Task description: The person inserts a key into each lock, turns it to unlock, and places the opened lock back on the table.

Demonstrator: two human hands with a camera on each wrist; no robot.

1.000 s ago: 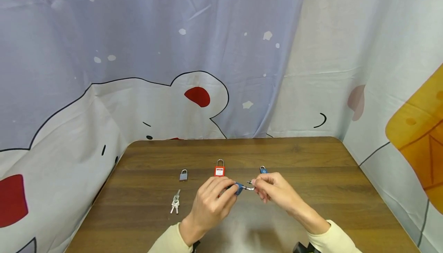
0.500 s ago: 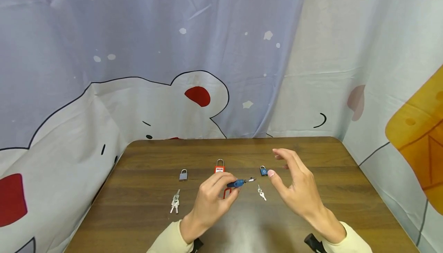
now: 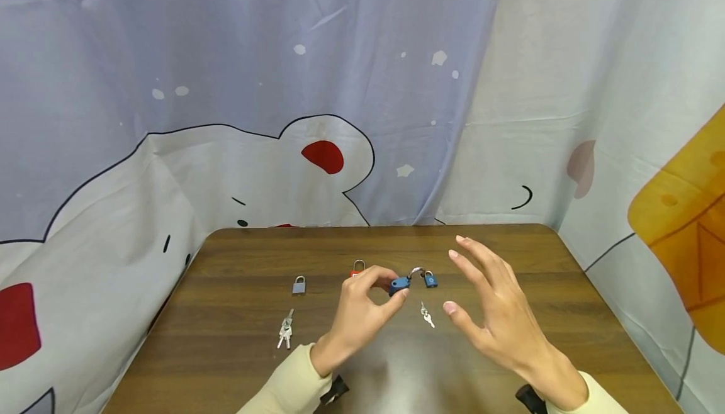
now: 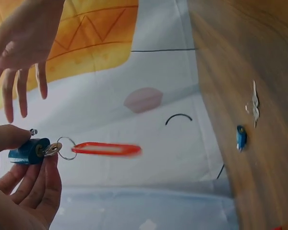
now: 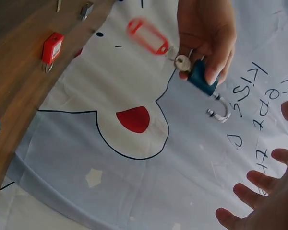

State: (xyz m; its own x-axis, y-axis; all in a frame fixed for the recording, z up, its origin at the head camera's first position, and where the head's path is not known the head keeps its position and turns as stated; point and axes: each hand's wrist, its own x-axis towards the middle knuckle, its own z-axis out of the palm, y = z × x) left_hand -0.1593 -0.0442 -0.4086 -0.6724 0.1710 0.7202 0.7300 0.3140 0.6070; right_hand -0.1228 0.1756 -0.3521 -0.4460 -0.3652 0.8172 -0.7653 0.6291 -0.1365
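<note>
My left hand (image 3: 362, 310) holds a blue padlock (image 3: 399, 285) above the table, pinched between thumb and fingers. Its shackle (image 5: 224, 109) is sprung, with the free end clear of the body, as the right wrist view shows. A key (image 4: 53, 149) sits in the bottom of the lock. From that key a ring and a red key tag (image 4: 108, 149) dangle, blurred in both wrist views; the head view hides them behind the hand. To the right, my right hand (image 3: 501, 316) is spread, fingers apart and holding nothing, a short gap from the padlock.
On the wooden table (image 3: 243, 313) lie a smaller blue padlock (image 3: 431, 280), two silver keys (image 3: 427, 316), a grey padlock (image 3: 299, 286) and a bunch of keys (image 3: 286, 331). A red padlock (image 5: 52, 48) is partly covered by my left hand in the head view. A printed curtain (image 3: 226, 55) hangs behind.
My right hand has let go at the shackle, drawn back to the right and spread its fingers. My left hand has shifted right and slightly up, turning the padlock so its shackle points away.
</note>
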